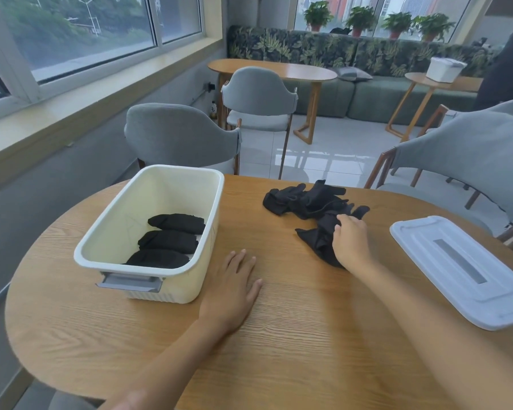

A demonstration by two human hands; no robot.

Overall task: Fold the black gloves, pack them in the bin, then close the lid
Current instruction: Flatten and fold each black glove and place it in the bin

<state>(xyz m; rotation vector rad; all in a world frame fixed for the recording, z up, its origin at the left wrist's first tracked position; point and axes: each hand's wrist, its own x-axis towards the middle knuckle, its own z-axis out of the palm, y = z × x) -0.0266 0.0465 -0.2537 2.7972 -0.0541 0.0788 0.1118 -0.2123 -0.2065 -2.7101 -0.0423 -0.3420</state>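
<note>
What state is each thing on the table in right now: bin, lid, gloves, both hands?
Bin: open, lid off, upright on the table.
Folded gloves: three bundles in a row inside the bin.
Loose gloves: unfolded, heaped on the table right of the bin.
Lid: off, lying flat at the table's right edge.
Left hand: flat on the table, holding nothing.
Right hand: gripping the nearest loose glove.

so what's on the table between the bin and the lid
In the head view, between the bin and lid lie the loose gloves, gripped by the right hand.
</note>
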